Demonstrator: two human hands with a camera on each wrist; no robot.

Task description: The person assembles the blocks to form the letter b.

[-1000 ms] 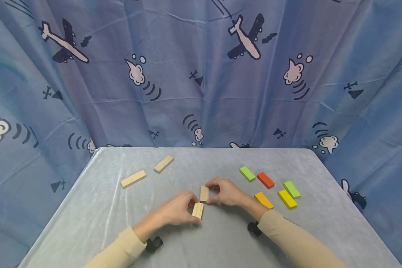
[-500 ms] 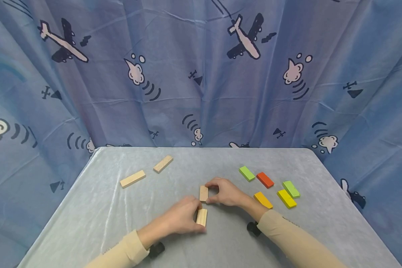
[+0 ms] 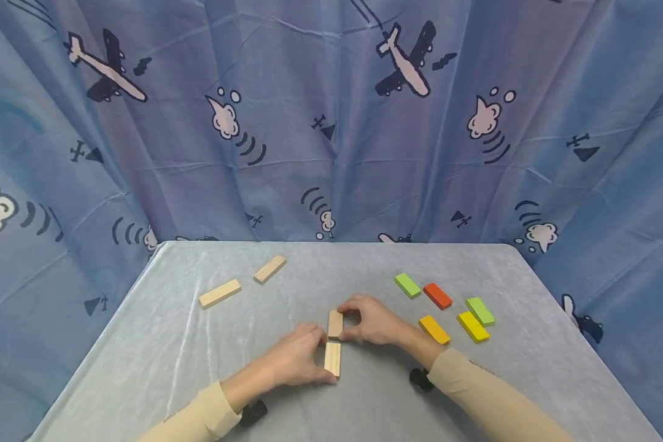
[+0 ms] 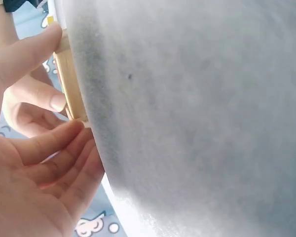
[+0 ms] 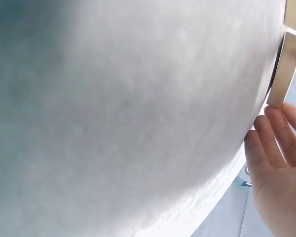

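Observation:
Two plain wooden blocks lie end to end at the middle of the table, a thin gap showing between them in the head view. My left hand [image 3: 298,357] grips the nearer block [image 3: 333,360] by its ends, with thumb at the near end and fingers at the far end. The farther block [image 3: 335,324] is pinched between thumb and fingers of my right hand [image 3: 372,320]. In the left wrist view, the thumb and fingertips frame the nearer block [image 4: 73,86]. The right wrist view shows fingertips at one end of the farther block [image 5: 285,69].
Two more wooden blocks [image 3: 220,294] [image 3: 269,269] lie at the back left. To the right are a red block [image 3: 438,296], an orange block [image 3: 434,329], a yellow block [image 3: 473,326] and two green blocks [image 3: 407,285] [image 3: 480,312]. A patterned curtain [image 3: 276,123] hangs behind the table.
My left hand has brought the nearer block toward me and slightly right, straightening it in line with the other. My right hand has drawn the farther block slightly nearer, narrowing the gap.

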